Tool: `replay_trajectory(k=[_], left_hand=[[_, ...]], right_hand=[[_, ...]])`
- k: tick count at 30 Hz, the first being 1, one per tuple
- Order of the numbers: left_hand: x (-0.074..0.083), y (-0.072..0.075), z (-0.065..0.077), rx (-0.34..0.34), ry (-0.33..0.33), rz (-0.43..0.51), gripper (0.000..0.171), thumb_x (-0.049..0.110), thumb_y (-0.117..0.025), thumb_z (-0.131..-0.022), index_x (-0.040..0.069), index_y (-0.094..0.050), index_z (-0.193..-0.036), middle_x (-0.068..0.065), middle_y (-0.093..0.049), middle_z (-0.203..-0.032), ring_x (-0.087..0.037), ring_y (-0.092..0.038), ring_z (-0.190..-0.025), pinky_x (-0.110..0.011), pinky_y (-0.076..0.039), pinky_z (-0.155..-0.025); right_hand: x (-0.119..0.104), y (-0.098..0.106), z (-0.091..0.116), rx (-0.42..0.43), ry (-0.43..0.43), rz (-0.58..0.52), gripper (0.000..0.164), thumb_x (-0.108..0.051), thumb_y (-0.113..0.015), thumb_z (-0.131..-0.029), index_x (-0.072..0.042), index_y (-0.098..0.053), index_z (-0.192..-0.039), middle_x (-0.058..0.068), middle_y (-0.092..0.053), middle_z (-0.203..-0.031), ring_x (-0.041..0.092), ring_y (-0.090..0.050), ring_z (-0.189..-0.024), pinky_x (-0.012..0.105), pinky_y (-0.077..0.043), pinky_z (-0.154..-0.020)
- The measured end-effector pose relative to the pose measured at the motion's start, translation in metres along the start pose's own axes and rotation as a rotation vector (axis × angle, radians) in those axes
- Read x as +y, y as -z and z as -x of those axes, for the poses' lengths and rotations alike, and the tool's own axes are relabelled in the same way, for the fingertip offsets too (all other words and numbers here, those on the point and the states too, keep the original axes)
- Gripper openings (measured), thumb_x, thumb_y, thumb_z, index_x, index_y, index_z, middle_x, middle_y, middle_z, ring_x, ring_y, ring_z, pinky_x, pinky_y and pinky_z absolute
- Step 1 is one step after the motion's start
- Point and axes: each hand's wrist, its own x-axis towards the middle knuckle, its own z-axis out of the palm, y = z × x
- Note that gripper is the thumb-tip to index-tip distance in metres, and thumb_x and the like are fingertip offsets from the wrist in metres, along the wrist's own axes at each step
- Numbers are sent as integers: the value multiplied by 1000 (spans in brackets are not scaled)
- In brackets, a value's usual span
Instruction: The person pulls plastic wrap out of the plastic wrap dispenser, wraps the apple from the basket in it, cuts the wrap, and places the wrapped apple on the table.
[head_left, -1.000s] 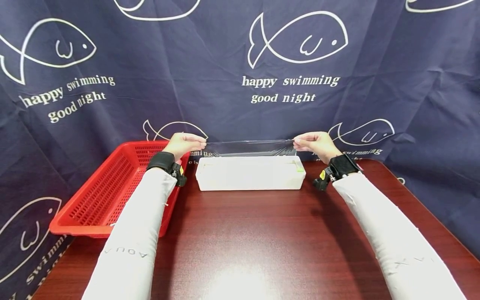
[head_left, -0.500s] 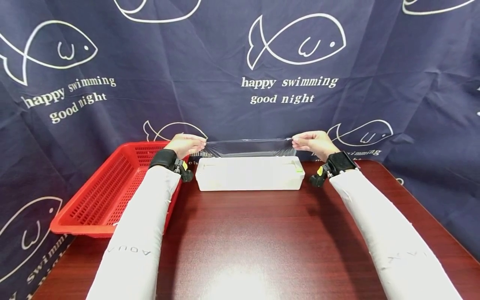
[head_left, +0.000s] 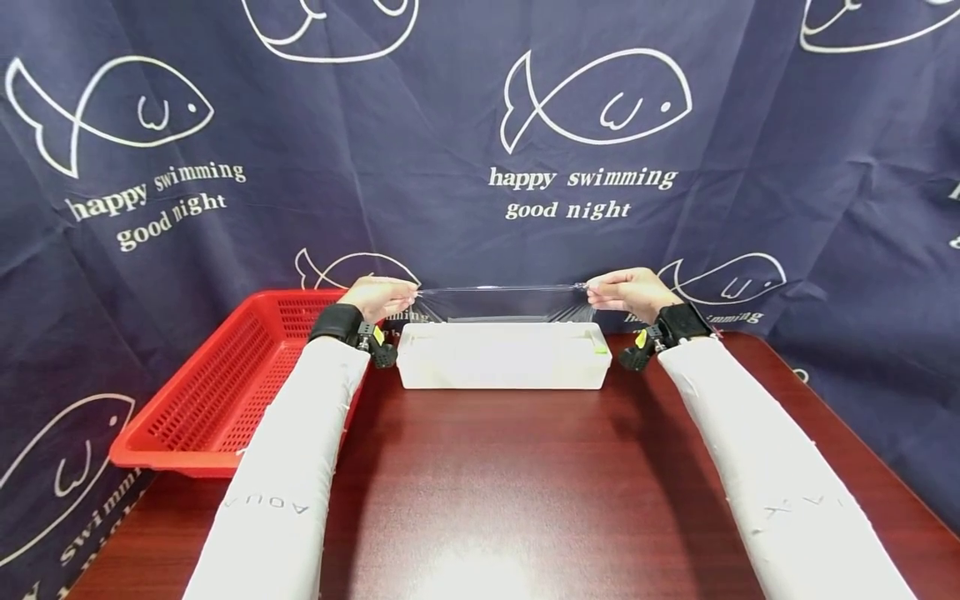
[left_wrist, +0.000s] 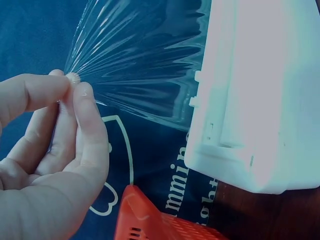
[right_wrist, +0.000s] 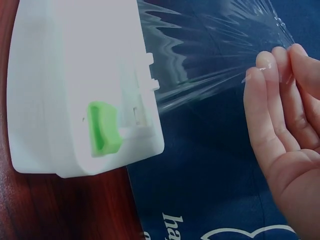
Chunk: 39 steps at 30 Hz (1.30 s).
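Left hand (head_left: 378,297) and right hand (head_left: 630,292) pinch 2 corners of clear film (head_left: 501,305)

Both hands are clamped on the film, thumb against fingers, 1 at each end of its upper edge, well apart from each other. The film stands just above the centre of the frame, drawn up from the far edge of a long white box (head_left: 502,358) on the reddish-brown table (head_left: 540,450). Its top edge looks taut and nearly level; creases fan out from each pinch toward the box, plainest in the 2 wrist views. A green slider (right_wrist: 104,129) sits at the box's right end, untouched, and a red basket (head_left: 187,417) is at the left of the frame, partly behind the left sleeve (head_left: 277,475).

To handle this well, I'd judge, the 2 corners should stay at equal height with an even, gentle pull; a harder tug on 1 side could skew or tear so thin a sheet. A slightly wider spread might smooth the bunching at the corners (thin film tends to cling to itself). The pull should be light enough not to drag the box.

As for writing, the dark blue curtain (head_left: 420,183) repeats "happy swimming good night" under white fish outlines (head_left: 537,107), clearest at upper left and upper centre-right. The left sleeve seems to say "AQUA", upside down; on the right sleeve (head_left: 780,467) I can make out little beyond an X. No brand is readable on the box.
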Motion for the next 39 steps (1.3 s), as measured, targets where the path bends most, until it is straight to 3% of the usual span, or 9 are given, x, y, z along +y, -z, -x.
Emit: replay_trajectory(k=[3,4,5,8,13,19,23,31,39], left_hand=[[2,-2,3,-7,10,15,28,2,-65,-86,-1,-67,-114,-3,-67,-90,-10,-61,-85,-19,-52,-85],[6,-6,9,3,14,12,26,2,-63,-87,0,-67,-112,-1,-67,-86,-9,-62,-83,-18,-52,-83],[15,-16,25,39,35,-18,25,1,-58,-90,1,-65,-115,2,-66,-85,-7,-61,-83,-17,-52,-84],[28,-25,46,32,63,17,20,1,-53,-92,2,-65,-109,5,-66,-76,-6,-62,-75,-15,-52,-76],[43,-36,66,47,98,55,17,0,-51,-93,7,-64,-85,3,-63,-71,-7,-62,-69,-16,-52,-75],[45,-37,66,73,104,69,30,-2,-54,-91,13,-65,-68,2,-62,-71,-8,-61,-69,-15,-52,-72],[49,-39,70,91,96,73,25,-2,-54,-91,11,-64,-72,2,-63,-71,-9,-62,-70,-16,-52,-75],[51,-38,71,86,55,56,15,-3,-51,-91,7,-61,-86,4,-62,-68,-7,-61,-67,-14,-52,-67],[51,-35,65,100,71,83,25,-2,-52,-90,12,-64,-73,4,-61,-70,-6,-60,-70,-16,-53,-83]], right_hand=[[-1,0,0,18,-8,13,22,1,-58,-91,-15,-70,-80,-4,-73,-76,8,-71,-73,25,-58,-78],[-1,0,0,26,-9,16,23,1,-59,-91,-15,-70,-80,-4,-73,-76,8,-71,-73,25,-58,-78],[-2,-1,1,31,-10,21,23,1,-59,-91,-16,-70,-80,-4,-73,-77,8,-70,-73,24,-58,-77],[-3,-1,2,46,-10,24,23,0,-59,-91,-17,-70,-79,-5,-73,-77,8,-71,-73,24,-59,-76],[-6,-3,3,66,-15,25,26,0,-58,-91,-18,-71,-78,-5,-73,-77,9,-71,-74,23,-58,-75],[-11,-3,5,63,-48,49,26,-1,-57,-92,-19,-70,-78,-6,-73,-77,8,-70,-75,22,-58,-76],[-19,-6,7,53,-72,52,25,-1,-57,-92,-18,-69,-78,-6,-72,-75,7,-70,-74,22,-58,-78],[-26,-8,7,46,-52,62,19,-1,-55,-93,-15,-66,-86,-6,-73,-80,6,-70,-76,21,-57,-77],[-31,-9,9,42,-51,34,25,0,-55,-92,-18,-68,-81,-6,-73,-80,6,-69,-75,21,-57,-77]])
